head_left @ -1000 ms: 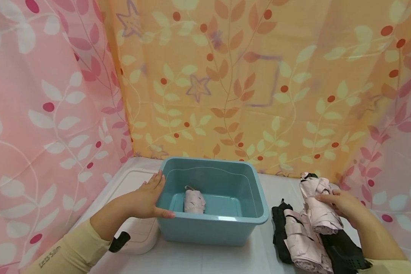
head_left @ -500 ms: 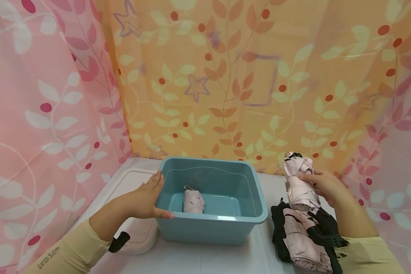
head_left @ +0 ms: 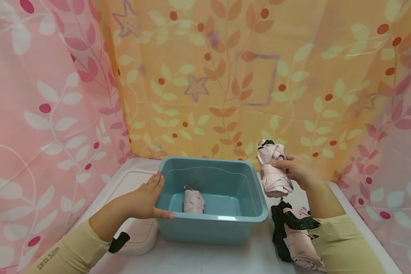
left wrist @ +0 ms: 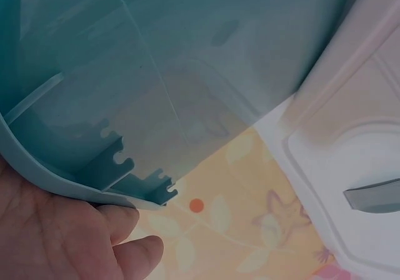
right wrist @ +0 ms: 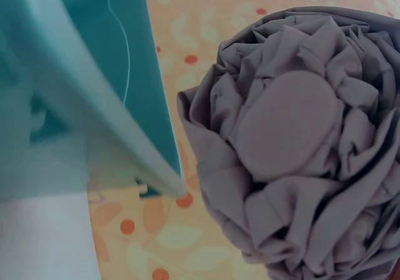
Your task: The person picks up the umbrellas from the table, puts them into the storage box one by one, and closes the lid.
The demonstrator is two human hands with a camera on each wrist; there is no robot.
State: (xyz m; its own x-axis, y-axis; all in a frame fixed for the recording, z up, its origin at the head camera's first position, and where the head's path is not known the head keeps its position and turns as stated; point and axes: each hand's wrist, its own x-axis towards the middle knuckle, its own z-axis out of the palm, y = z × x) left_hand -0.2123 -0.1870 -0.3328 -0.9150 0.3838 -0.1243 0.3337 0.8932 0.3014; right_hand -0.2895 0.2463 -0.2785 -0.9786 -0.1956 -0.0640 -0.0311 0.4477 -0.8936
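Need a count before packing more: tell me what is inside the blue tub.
One folded pink umbrella lies on the floor of the blue tub, near its left side. The near wall hides the front strip of the floor, so anything lying there cannot be seen.

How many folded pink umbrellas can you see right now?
3: one inside the blue bin at, one held in the right hand at, one on the table at. More may be hidden.

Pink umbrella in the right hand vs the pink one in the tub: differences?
The held umbrella is gripped by the right hand, upright, above the table beside the teal tub. The umbrella in the tub lies on the tub floor, untouched. Both are pale pink and folded.
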